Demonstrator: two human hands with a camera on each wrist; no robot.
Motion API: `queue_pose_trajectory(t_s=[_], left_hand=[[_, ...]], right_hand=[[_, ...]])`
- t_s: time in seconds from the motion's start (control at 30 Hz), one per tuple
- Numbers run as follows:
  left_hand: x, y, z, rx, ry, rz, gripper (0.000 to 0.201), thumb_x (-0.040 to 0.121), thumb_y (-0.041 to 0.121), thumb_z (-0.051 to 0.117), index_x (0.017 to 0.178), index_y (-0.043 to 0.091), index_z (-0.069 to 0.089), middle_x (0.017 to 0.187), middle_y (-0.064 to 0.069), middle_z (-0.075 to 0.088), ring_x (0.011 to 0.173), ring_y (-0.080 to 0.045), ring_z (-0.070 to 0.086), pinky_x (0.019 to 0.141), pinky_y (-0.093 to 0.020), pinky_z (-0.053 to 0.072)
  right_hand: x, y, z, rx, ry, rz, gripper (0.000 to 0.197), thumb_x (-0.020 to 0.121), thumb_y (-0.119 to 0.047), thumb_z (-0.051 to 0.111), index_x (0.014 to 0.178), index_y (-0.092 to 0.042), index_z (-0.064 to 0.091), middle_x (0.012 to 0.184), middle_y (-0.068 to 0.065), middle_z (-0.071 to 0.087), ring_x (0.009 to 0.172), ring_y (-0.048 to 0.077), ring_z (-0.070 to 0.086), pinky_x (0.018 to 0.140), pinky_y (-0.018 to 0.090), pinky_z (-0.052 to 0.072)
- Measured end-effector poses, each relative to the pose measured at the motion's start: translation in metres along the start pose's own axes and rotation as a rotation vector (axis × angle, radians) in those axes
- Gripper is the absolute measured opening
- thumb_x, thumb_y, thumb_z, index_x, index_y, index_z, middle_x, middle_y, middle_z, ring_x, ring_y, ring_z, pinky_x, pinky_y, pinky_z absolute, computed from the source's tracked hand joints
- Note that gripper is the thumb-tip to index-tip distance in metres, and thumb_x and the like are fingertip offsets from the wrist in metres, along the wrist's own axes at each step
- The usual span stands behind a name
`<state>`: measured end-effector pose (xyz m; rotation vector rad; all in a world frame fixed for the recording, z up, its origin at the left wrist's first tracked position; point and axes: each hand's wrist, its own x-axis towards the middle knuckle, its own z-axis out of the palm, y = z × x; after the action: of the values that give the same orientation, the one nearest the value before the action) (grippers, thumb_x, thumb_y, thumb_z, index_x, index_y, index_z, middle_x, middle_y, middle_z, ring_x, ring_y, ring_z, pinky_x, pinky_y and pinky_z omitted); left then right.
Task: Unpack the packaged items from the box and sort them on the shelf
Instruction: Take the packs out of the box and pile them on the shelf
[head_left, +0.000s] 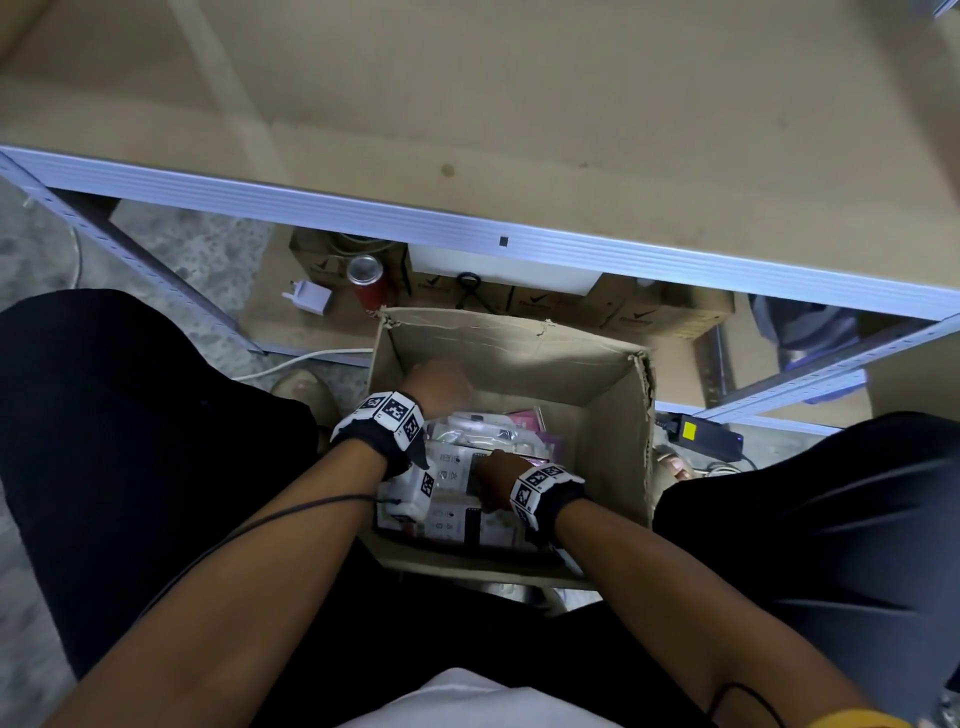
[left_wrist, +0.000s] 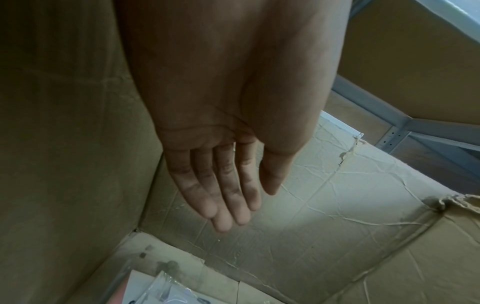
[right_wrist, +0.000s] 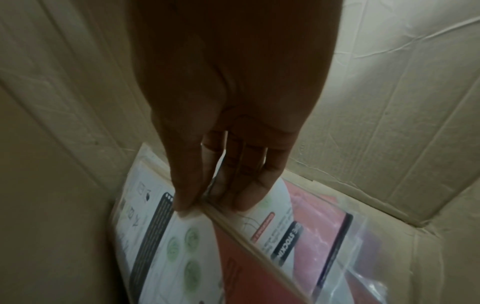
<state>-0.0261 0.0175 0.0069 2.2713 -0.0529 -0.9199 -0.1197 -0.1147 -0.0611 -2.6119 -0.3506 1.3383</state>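
An open cardboard box (head_left: 613, 415) stands on the floor between my legs, holding several flat packs. White printed packs (head_left: 452, 514) lie at the near side, with pink packs (head_left: 524, 418) in clear bags further back. My right hand (head_left: 491, 475) reaches down into the box. Its thumb and fingers (right_wrist: 244, 201) pinch the upper edge of a white pack (right_wrist: 182, 246) with green circles, next to a pink bagged pack (right_wrist: 319, 226). My left hand (head_left: 439, 384) hovers near the box's far left corner, fingers straight (left_wrist: 223, 216), holding nothing. The shelf board (head_left: 519, 130) spans the top.
The shelf's metal front rail (head_left: 467, 228) runs above the box, and an upright post (head_left: 130, 249) slants at the left. Under the shelf sit a red can (head_left: 366, 283), a white plug (head_left: 307, 297) and brown cartons (head_left: 649, 312). A black power brick (head_left: 696, 434) lies at the right.
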Motion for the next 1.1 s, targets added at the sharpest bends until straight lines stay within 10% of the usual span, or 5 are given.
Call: queue_pose_trajectory(t_s=[0.57,0.83,1.1], left_hand=[[0.007,0.006,0.001,0.154,0.135,-0.091,0.026,0.093,0.010,0.050,0.087,0.000,0.074,0.107,-0.021,0.072,0.108,-0.038,0.063,0.098,-0.034,0.050],[0.016,-0.012,0.002,0.217,0.251,-0.305,0.032,0.093,0.014,0.058,0.118,-0.004,0.067,0.128,-0.024,0.062,0.120,-0.042,0.057,0.101,-0.044,0.049],[0.024,-0.018,0.006,0.056,0.373,-0.346,0.065,0.094,0.012,0.058,0.150,0.004,0.026,0.141,-0.031,0.046,0.128,-0.048,0.049,0.106,-0.051,0.040]], right_hand=[[-0.049,0.023,-0.050,0.050,0.159,-0.010,0.018,0.087,-0.006,0.061,0.096,-0.007,0.077,0.112,0.015,0.070,0.103,0.034,0.066,0.088,0.040,0.055],[-0.075,0.037,-0.102,0.041,0.340,0.128,0.019,0.087,-0.006,0.055,0.090,-0.014,0.072,0.105,0.009,0.070,0.096,0.032,0.067,0.089,0.044,0.056],[-0.084,0.041,-0.132,-0.110,0.517,0.169,0.014,0.091,-0.010,0.055,0.098,-0.014,0.067,0.108,0.011,0.065,0.097,0.034,0.065,0.071,0.036,0.047]])
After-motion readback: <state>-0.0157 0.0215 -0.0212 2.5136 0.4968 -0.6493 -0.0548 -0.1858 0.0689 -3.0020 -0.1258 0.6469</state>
